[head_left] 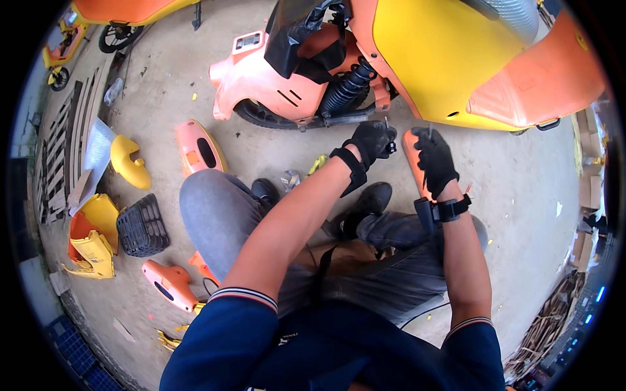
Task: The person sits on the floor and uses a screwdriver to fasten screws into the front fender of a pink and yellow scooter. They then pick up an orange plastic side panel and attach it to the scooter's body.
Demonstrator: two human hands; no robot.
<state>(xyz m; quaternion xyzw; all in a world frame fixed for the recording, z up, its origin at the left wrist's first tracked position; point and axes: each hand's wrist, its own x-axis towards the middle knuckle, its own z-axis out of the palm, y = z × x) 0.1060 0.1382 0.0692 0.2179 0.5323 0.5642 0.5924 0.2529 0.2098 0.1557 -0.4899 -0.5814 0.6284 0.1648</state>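
Note:
Both of my hands wear black gloves and are held out above my knees, before a yellow and orange scooter (417,52). My left hand (373,141) is closed; a small thin metal tip and a dark end poke out of it, too small to name. To its right, my right hand (435,159) has its fingers curled, with a thin grey piece showing at the fingertips. Behind that hand lies a long orange panel (413,158), partly hidden by it. Nearest the left hand are the scooter's black coil shock absorber (345,88) and pink-orange wheel cover (277,88).
On the concrete floor to the left lie an orange casing (195,144), a yellow curved fender (129,161), a black basket (143,225), yellow panels (98,228) and another orange casing (171,284). Wooden pallets (72,130) stand at far left. Flattened cardboard (590,163) lines the right.

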